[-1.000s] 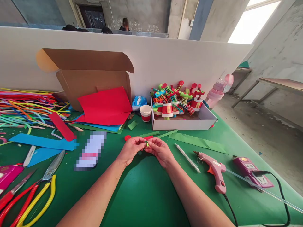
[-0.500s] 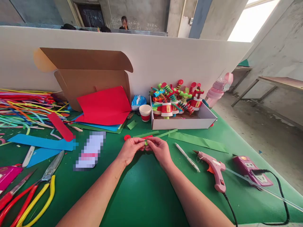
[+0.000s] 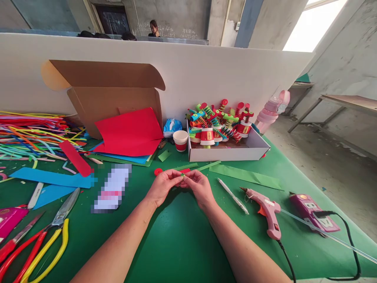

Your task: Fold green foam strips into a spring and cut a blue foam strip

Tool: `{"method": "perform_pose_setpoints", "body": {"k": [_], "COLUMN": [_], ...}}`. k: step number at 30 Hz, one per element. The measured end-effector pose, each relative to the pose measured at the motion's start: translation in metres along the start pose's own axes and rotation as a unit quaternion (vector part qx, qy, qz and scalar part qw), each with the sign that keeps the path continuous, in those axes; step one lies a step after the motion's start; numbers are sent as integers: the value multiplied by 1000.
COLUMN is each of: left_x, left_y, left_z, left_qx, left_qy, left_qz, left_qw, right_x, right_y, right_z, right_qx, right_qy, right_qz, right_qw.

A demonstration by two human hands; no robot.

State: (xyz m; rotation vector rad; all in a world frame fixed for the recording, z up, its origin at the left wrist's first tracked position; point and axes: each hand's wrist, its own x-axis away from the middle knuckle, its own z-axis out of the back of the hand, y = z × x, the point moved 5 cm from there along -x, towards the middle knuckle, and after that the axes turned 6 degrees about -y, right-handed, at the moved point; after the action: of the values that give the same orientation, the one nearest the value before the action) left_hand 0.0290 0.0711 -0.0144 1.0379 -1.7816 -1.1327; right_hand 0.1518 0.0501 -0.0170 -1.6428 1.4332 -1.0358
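My left hand (image 3: pixel 164 186) and my right hand (image 3: pixel 200 187) meet at the middle of the green table (image 3: pixel 176 243). Thumbs and fingertips pinch a small green paper piece (image 3: pixel 183 175) between them, mostly covered by the fingers. Just behind the hands lie a red disc (image 3: pixel 158 171), a bit of red paper (image 3: pixel 185 171) and thin green strips (image 3: pixel 208 165). A wider green strip (image 3: pixel 247 176) and a white pen (image 3: pixel 233 196) are to the right of my right hand.
A pink glue gun (image 3: pixel 266 210) with its cord lies at right. Behind stand a white box (image 3: pixel 229 154) of paper-cup figures, stacked cups (image 3: pixel 180 140) and a cardboard box (image 3: pixel 114 102). Scissors (image 3: pixel 55 232) and blue strips (image 3: pixel 53 177) are at left.
The fingertips have closed further over the green piece, so less of it shows. Both arms stay nearly where they were.
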Motion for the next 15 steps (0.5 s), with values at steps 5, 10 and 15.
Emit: {"method": "perform_pose_setpoints", "body": {"k": [5, 10, 15], "left_x": [-1, -1, 0], "left_y": [-4, -4, -3], "left_z": [2, 1, -1], "left_qx": [12, 0, -27], "left_qy": [3, 8, 15], "left_qz": [2, 2, -14], "left_qw": [1000, 1000, 999], "right_x": [3, 2, 2], "right_y": [-1, 2, 5], "right_z": [-2, -3, 1], "right_qx": [-18, -29, -41], "right_qy": [-13, -16, 3], "right_qz": [-16, -24, -22], "right_qw": [1000, 999, 999]}}
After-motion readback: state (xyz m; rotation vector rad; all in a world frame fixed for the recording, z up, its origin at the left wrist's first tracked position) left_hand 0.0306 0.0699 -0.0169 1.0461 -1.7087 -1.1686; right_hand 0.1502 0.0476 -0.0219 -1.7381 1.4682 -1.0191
